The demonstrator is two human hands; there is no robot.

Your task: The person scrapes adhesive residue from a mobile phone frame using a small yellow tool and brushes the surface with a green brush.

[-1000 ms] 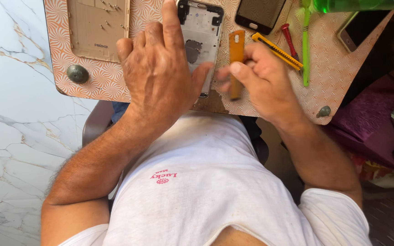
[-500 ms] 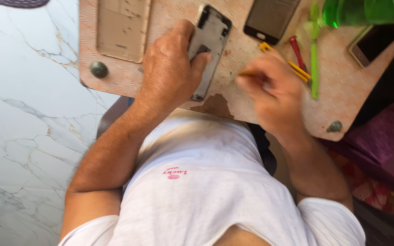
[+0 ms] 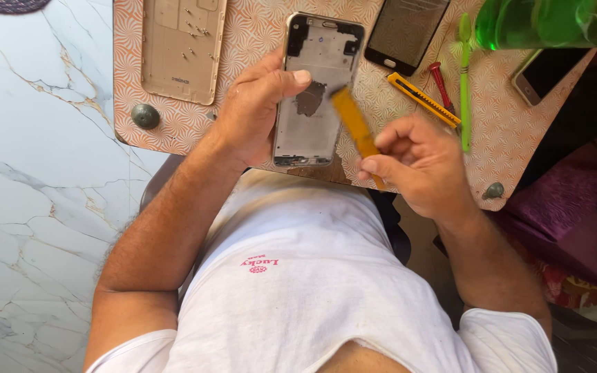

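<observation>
My left hand (image 3: 253, 107) grips the left edge of an opened phone frame (image 3: 318, 90) that lies on the orange patterned board (image 3: 257, 27), thumb resting across its middle. My right hand (image 3: 419, 166) holds a yellow-orange flat tool (image 3: 355, 128) by its lower end. The tool's upper tip sits at the right edge of the phone frame, near a dark patch on it. The tool looks blurred.
A beige phone back cover (image 3: 181, 45) with small screws lies at the board's left. A dark screen panel (image 3: 407, 31), yellow utility knife (image 3: 423, 99), red screwdriver (image 3: 440, 83), green tool (image 3: 464, 76), green bottle (image 3: 547, 21) and another phone (image 3: 547, 72) sit to the right. Marble floor (image 3: 36, 186) lies to the left.
My left hand shifted from covering the phone frame to holding its left edge. My right hand lifted the yellow tool so that its tip now points at the frame. The camera view moved.
</observation>
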